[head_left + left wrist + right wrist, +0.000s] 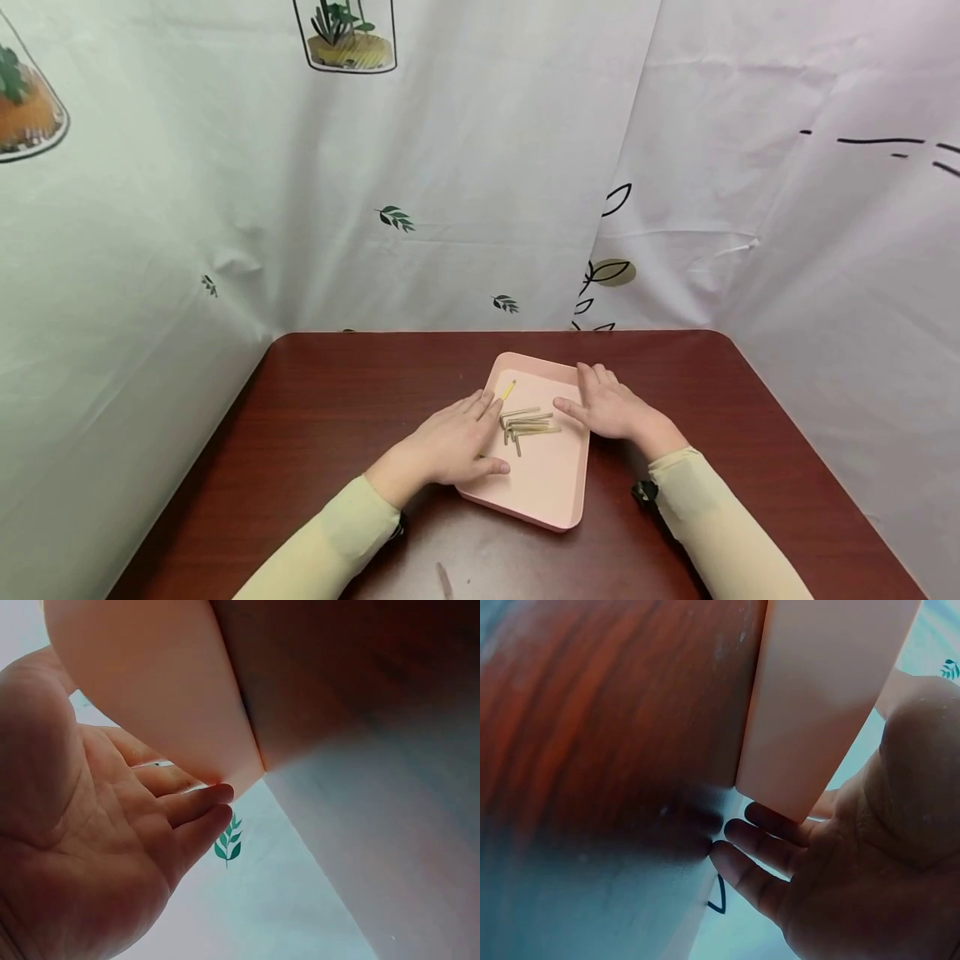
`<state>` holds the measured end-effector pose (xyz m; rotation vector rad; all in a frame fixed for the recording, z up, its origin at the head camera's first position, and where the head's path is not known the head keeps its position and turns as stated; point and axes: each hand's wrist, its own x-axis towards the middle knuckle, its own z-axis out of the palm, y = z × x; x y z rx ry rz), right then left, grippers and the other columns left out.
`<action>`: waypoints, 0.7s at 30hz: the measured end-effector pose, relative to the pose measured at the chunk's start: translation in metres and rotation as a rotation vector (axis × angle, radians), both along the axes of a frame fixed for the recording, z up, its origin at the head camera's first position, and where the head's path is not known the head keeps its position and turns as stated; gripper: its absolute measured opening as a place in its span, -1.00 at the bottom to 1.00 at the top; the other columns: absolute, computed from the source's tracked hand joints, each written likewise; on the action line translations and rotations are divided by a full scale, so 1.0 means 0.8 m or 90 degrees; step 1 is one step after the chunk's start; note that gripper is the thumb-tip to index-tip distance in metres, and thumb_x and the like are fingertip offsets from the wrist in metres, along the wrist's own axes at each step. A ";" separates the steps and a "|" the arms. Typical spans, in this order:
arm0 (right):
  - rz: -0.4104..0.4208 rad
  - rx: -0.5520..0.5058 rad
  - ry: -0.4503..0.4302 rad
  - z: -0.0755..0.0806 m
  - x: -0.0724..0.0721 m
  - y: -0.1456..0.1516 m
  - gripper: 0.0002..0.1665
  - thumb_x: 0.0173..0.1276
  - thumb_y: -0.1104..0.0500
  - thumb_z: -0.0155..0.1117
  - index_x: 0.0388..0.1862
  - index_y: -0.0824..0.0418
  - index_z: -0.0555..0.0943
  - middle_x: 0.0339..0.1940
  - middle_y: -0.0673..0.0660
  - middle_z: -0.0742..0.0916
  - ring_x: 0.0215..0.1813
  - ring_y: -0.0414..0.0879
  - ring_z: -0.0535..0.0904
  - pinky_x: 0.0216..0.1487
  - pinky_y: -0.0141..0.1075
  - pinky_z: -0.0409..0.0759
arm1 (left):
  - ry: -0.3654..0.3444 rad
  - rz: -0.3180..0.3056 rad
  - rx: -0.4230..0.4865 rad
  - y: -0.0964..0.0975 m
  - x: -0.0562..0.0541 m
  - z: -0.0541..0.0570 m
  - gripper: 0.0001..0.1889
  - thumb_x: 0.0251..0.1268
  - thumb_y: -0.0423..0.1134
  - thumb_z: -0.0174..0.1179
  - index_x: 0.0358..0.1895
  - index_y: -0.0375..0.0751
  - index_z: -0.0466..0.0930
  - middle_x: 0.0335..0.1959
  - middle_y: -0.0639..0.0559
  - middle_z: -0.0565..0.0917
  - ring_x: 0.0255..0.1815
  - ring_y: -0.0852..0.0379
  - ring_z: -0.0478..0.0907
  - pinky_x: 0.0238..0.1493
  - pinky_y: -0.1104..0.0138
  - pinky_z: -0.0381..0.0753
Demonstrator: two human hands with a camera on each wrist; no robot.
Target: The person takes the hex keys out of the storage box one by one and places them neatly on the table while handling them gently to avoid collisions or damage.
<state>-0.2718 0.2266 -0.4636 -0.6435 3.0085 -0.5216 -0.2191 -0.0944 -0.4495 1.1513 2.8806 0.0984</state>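
A pink tray [551, 492] lies at a slant on the table, holding several brass-coloured L-shaped hex keys [531, 422] in a loose pile. Near its upper left edge is a thin yellow stick [509, 389] with a darker tip. My left hand [461, 437] rests across the tray's left rim, fingers extended, thumb over the inside. The left wrist view has the palm [90, 832] beside the outer wall. At the right rim is my right hand [606, 406], its thumb reaching inward. In the right wrist view its fingers [761, 844] lie by the tray's far outer corner.
The dark red-brown wooden table [352, 375] has rounded back corners. White printed cloth [465, 167] hangs behind it and along both sides. A dark streak [444, 579] marks the table near the front.
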 end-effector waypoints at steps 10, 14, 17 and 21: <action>-0.004 -0.005 -0.001 -0.008 -0.004 -0.002 0.15 0.70 -0.33 0.18 0.67 0.64 0.16 0.38 0.61 0.47 0.43 0.54 0.42 0.43 0.36 0.45 | 0.013 0.008 -0.015 0.009 -0.006 0.004 0.05 0.56 0.41 0.23 0.71 -0.44 0.25 0.69 -0.45 0.31 0.74 -0.36 0.22 0.69 -0.03 0.26; 0.007 -0.012 -0.003 -0.011 -0.004 -0.004 0.16 0.70 -0.34 0.17 0.68 0.64 0.14 0.38 0.63 0.45 0.42 0.55 0.41 0.41 0.37 0.44 | -0.002 0.017 -0.016 0.008 -0.005 0.005 0.05 0.56 0.40 0.24 0.71 -0.43 0.24 0.70 -0.44 0.29 0.76 -0.35 0.19 0.70 -0.02 0.23; 0.012 -0.015 0.011 -0.019 -0.009 0.000 0.16 0.70 -0.37 0.12 0.68 0.61 0.16 0.34 0.59 0.47 0.38 0.51 0.42 0.39 0.37 0.44 | -0.006 0.020 -0.015 0.008 -0.006 0.007 0.05 0.56 0.39 0.23 0.72 -0.42 0.23 0.71 -0.43 0.29 0.76 -0.35 0.18 0.70 -0.03 0.24; 0.013 -0.013 0.029 -0.020 -0.014 0.002 0.13 0.71 -0.37 0.11 0.67 0.59 0.18 0.29 0.53 0.49 0.33 0.43 0.44 0.34 0.34 0.47 | 0.005 0.023 -0.020 0.010 -0.009 0.008 0.04 0.57 0.41 0.21 0.73 -0.40 0.23 0.70 -0.41 0.32 0.76 -0.34 0.19 0.70 -0.03 0.25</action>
